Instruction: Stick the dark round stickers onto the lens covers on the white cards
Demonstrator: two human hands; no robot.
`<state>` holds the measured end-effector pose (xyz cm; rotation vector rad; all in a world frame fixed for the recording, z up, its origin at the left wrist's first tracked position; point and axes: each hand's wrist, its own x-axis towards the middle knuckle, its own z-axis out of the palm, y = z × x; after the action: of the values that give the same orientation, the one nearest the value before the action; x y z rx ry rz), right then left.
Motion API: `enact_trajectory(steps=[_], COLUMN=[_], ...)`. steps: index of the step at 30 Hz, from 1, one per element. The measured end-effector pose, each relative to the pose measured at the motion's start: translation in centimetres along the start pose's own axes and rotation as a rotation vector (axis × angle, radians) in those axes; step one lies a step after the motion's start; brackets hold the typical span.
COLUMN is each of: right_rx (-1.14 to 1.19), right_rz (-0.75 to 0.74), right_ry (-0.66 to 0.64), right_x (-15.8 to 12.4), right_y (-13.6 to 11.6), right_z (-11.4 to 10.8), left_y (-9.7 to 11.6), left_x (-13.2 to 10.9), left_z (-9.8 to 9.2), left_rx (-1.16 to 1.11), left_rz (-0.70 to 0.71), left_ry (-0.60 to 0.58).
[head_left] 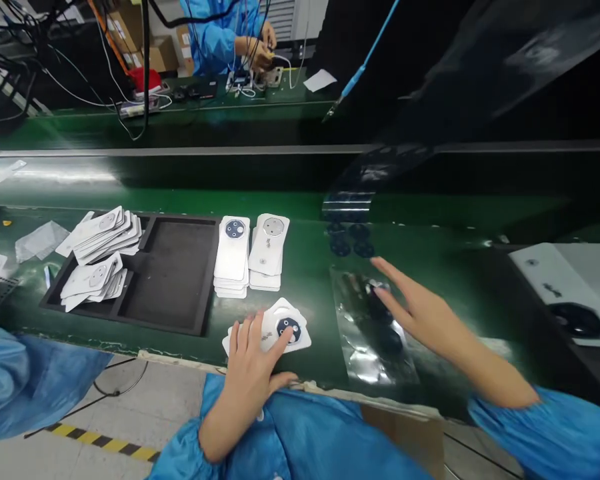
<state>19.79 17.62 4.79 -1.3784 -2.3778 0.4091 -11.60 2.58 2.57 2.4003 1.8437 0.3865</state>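
My left hand [247,363] lies flat with fingers spread on a small pile of white cards [285,327] near the table's front edge; the top card carries a dark round lens ring. My right hand [420,310] is stretched out, fingers apart, over a clear plastic sheet [370,333] that holds several dark round parts. It holds nothing that I can see. Two neat stacks of white cards [250,253] stand just behind the left hand.
A black foam tray [175,273] at the left holds fanned piles of white cards [103,247]. A green conveyor belt [280,177] runs behind. A white panel [565,287] lies at the right. Across the belt, a person in blue [230,33] works with cables.
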Motion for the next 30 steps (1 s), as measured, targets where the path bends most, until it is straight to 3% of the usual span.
enact_trajectory(steps=[2,5,8,11,17,22,26,30], right_rx=[-0.147,-0.278,-0.311,-0.269,-0.003,0.051,-0.060,-0.022], right_rz=[-0.140,-0.272,-0.228,-0.124,-0.019,-0.087,-0.185,-0.217], right_ry=[-0.058,-0.116,-0.091,-0.055,0.157,-0.069,-0.093,0.041], right_x=[-2.3,-4.5,-4.3,-2.2,1.0,2.0,3.4,4.0], right_y=[1.1,0.7,-1.0,-2.3,-0.4,1.5,2.3,3.2], right_z=[0.2,2.0,4.3,5.5,3.2,1.9,3.5,4.7], left_y=[0.1,-0.2,-0.9,-1.8,-3.0,-3.7,-4.2,-4.1], left_x=[-0.6,-1.0,-0.7,0.2,1.4,1.8,4.0,8.4], left_z=[-0.3,-0.8,-1.4,-1.8,-2.2,-4.0,-6.2,-6.5], left_rx=[0.015,-0.032,-0.079,-0.061,-0.139,-0.235,-0.221,0.021], left_rz=[-0.040,-0.004,-0.001,-0.012,0.014,0.028,-0.200,-0.553], left_ry=[0.034,0.071,0.049,-0.029,-0.061,0.050,0.251,0.362])
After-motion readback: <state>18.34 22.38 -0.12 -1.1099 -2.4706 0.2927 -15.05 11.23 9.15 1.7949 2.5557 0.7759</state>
